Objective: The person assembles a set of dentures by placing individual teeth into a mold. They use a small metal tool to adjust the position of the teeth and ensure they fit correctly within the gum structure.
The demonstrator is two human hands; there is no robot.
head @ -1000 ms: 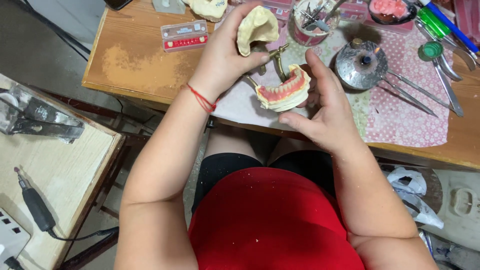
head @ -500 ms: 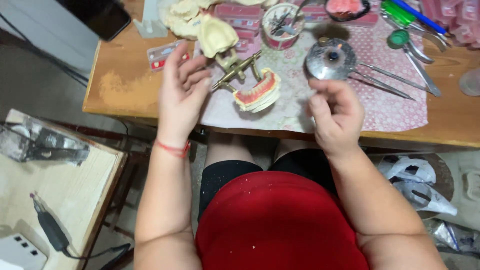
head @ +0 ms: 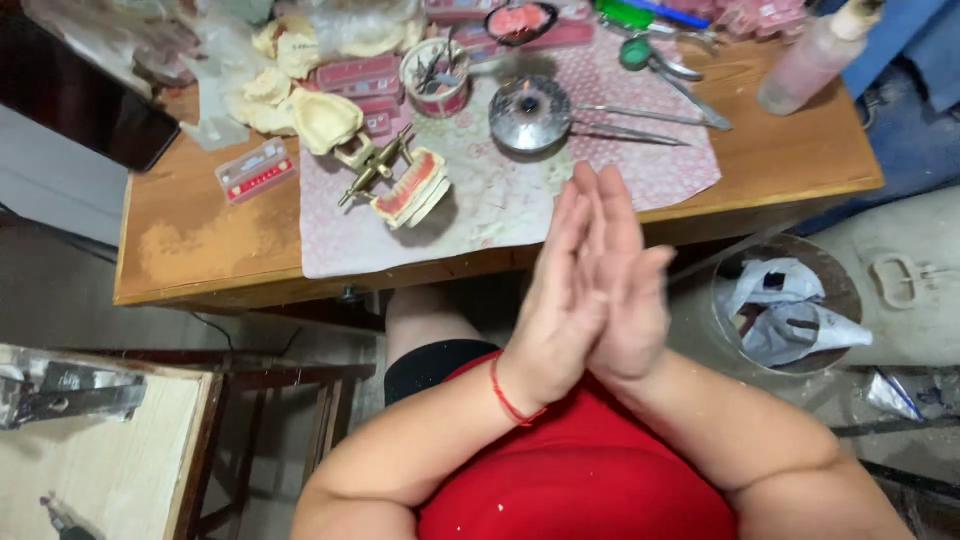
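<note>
1. Two hands, left hand (head: 555,320) and right hand (head: 635,310), laid flat palm to palm, raised in front of the chest and short of the worktop (head: 200,240) edge.
2. Fingers (head: 590,205) straight and pressed together, tips pointing away towards the worktop; nothing pinched or carried between them. Slightly blurred at the right edge, probably from rubbing the palms, perhaps to shed dust or plaster.
3. Red band (head: 508,398) around the left wrist, clear of the palms.
4. Nearest among the work pieces: denture (head: 410,190), pink gum with white teeth, mounted in a brass articulator (head: 372,165) and lying tilted on its side on the patterned cloth (head: 480,215), well apart from both hands. Likely put down there so that both hands are free.
5. Pale plaster cast (head: 325,118) just beyond the articulator, touching or nearly touching its frame; more casts heaped behind it at the far left of the cloth, out of the working area.
6. Round metal bowl (head: 528,102) in the middle of the cloth, with long thin instruments (head: 640,115) fanned out to its right, handles within easy reach of the right hand.
7. Cup (head: 435,75) bristling with small tools, upright behind the denture, kept close for the same reason.
8. Small red box (head: 257,170) off the cloth on bare wood, to the left.
9. Round bin (head: 850,290) with crumpled bags on the floor below the right end of the worktop, handy for scraps.
</note>
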